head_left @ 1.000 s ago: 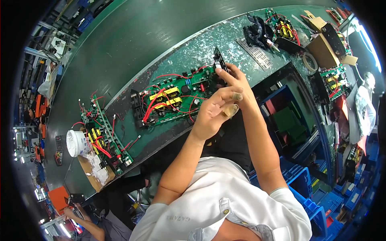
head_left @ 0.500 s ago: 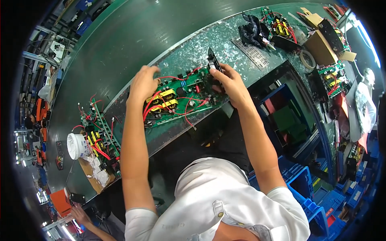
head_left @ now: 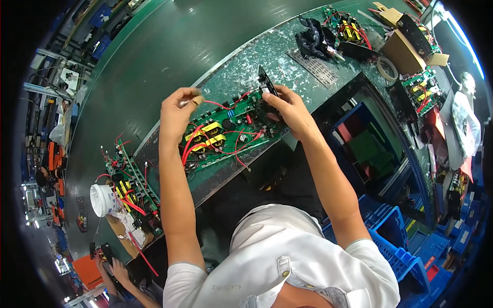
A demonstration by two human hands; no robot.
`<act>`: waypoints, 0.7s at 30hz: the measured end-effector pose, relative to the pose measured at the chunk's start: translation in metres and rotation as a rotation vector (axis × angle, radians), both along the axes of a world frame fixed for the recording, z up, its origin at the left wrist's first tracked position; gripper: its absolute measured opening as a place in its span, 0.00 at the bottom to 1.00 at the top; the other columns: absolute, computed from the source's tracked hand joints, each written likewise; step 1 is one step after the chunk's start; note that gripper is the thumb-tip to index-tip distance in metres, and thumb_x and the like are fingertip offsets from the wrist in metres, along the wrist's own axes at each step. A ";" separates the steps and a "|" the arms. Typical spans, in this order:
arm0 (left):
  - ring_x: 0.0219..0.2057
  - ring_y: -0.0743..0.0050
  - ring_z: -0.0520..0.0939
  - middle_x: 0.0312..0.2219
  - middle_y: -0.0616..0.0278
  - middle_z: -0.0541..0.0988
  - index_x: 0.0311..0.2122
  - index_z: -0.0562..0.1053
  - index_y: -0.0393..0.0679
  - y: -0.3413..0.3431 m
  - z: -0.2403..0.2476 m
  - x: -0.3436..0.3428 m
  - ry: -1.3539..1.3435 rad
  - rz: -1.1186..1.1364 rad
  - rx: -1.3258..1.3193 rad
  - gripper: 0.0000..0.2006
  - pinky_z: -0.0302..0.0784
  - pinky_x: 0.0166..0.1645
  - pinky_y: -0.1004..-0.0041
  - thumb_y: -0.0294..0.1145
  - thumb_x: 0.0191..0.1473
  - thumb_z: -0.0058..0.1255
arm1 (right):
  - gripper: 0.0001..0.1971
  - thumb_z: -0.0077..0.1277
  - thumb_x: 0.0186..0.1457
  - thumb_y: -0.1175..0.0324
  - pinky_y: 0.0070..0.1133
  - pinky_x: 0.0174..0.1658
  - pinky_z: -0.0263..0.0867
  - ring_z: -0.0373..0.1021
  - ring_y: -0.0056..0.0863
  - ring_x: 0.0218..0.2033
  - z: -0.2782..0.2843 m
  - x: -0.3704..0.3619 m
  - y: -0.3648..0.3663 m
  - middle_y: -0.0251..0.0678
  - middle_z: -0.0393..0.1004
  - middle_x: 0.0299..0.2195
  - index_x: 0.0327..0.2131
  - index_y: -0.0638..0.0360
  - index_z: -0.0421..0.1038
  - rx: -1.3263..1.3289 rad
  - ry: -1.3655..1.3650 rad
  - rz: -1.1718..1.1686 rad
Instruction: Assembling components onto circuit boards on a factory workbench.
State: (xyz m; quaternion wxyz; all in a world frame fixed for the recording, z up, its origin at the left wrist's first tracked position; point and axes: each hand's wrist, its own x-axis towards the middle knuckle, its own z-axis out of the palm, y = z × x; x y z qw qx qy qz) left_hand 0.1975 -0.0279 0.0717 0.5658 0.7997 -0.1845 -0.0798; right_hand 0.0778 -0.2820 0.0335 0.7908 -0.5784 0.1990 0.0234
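Note:
A long green circuit board (head_left: 226, 131) with yellow-wrapped transformers (head_left: 208, 134) and red wires lies slantwise on the bench before me. My left hand (head_left: 178, 112) is raised at its far left side, thumb and fingers pinched together. A thin red wire (head_left: 218, 104) runs from the board's far edge to those fingertips, and its end is hidden there. At the board's right end stands a black end panel (head_left: 265, 82), tilted. My right hand (head_left: 291, 112) is closed round it, thumb on the near face.
Another wired board (head_left: 131, 177) and a white tub (head_left: 102, 200) stand at the left. Farther right lie a perforated plate (head_left: 314, 68), a crumpled black bag (head_left: 312, 40), a tape roll (head_left: 387, 69) and more boards. Blue crates (head_left: 395, 241) sit low right. Another person's hands (head_left: 115, 272) work lower left.
My left hand has lifted slightly and moved left, its fingers now pinched at the red wire. My right hand keeps its grip on the panel. The other person's second hand has come into view.

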 end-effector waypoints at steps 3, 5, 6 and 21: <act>0.38 0.79 0.80 0.34 0.65 0.80 0.42 0.77 0.37 -0.020 0.007 -0.016 0.007 -0.060 -0.229 0.09 0.75 0.45 0.78 0.20 0.54 0.57 | 0.27 0.57 0.56 0.56 0.25 0.50 0.65 0.67 0.22 0.48 -0.003 0.002 0.001 0.32 0.71 0.46 0.55 0.58 0.65 -0.001 -0.005 -0.016; 0.38 0.80 0.79 0.35 0.66 0.79 0.40 0.77 0.38 -0.044 0.004 -0.037 0.025 -0.175 -0.275 0.09 0.75 0.44 0.77 0.19 0.52 0.57 | 0.30 0.58 0.56 0.56 0.24 0.49 0.66 0.67 0.23 0.48 0.001 0.001 0.001 0.33 0.71 0.47 0.58 0.59 0.63 -0.019 0.008 0.001; 0.38 0.78 0.79 0.35 0.65 0.79 0.39 0.78 0.36 -0.060 -0.002 -0.047 -0.032 -0.211 -0.206 0.08 0.75 0.45 0.76 0.18 0.52 0.57 | 0.32 0.58 0.56 0.56 0.23 0.49 0.66 0.68 0.23 0.49 0.003 0.000 0.002 0.34 0.70 0.48 0.59 0.59 0.61 -0.048 -0.009 -0.017; 0.28 0.77 0.79 0.30 0.60 0.80 0.40 0.80 0.36 -0.082 -0.015 -0.061 -0.350 -0.144 0.114 0.10 0.73 0.35 0.77 0.22 0.50 0.61 | 0.35 0.57 0.58 0.57 0.24 0.46 0.68 0.68 0.25 0.49 -0.001 -0.001 0.001 0.38 0.69 0.51 0.62 0.63 0.57 -0.064 -0.064 0.009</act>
